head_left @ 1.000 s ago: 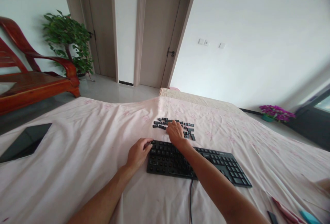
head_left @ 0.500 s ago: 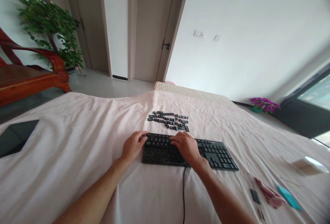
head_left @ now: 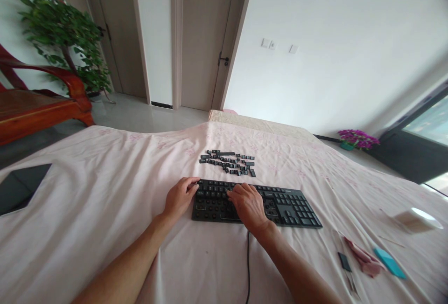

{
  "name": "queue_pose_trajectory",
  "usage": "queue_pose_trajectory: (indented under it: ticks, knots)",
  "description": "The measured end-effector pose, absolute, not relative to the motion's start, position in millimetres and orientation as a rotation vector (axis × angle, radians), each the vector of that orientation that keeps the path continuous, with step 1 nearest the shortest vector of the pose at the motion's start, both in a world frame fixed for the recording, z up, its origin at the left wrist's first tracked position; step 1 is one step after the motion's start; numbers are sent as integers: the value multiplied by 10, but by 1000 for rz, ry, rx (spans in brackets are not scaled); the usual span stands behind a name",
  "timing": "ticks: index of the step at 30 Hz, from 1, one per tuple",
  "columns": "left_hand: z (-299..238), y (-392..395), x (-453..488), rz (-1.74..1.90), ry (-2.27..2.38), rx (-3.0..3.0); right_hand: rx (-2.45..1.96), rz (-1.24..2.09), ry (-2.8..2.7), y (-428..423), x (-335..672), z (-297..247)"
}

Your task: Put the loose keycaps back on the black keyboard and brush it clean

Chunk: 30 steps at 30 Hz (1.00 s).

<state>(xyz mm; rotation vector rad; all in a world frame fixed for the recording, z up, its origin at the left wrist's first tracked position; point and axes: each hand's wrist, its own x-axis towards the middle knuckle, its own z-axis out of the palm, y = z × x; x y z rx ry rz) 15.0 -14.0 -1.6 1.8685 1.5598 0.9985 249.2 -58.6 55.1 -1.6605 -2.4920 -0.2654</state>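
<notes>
A black wired keyboard (head_left: 290,206) lies on a pink sheet (head_left: 105,201) in front of me. My left hand (head_left: 180,196) grips the keyboard's left end, fingers curled over its top corner. My right hand (head_left: 247,203) rests palm down on the middle keys with its fingers bent; whether it pinches anything is hidden. Just beyond the keyboard, several loose black keycaps (head_left: 227,162) lie scattered on the sheet.
A dark tablet (head_left: 21,185) lies at the far left. At the right are a white box (head_left: 416,220), a teal item (head_left: 390,262), a pink cloth (head_left: 362,259) and a small black piece (head_left: 344,261). A wooden bench (head_left: 42,106) and a plant (head_left: 63,38) stand beyond.
My right hand drew back from the loose keycaps onto the keyboard's keys. My left hand stayed on the keyboard's left end. The view swung right.
</notes>
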Motion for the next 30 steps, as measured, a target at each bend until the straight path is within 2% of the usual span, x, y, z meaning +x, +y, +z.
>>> queue_pose_trajectory:
  ticks: [30]
  knots:
    - [13, -161, 151, 998, 1556, 1882, -1723, -419, -2463, -710, 2408, 420]
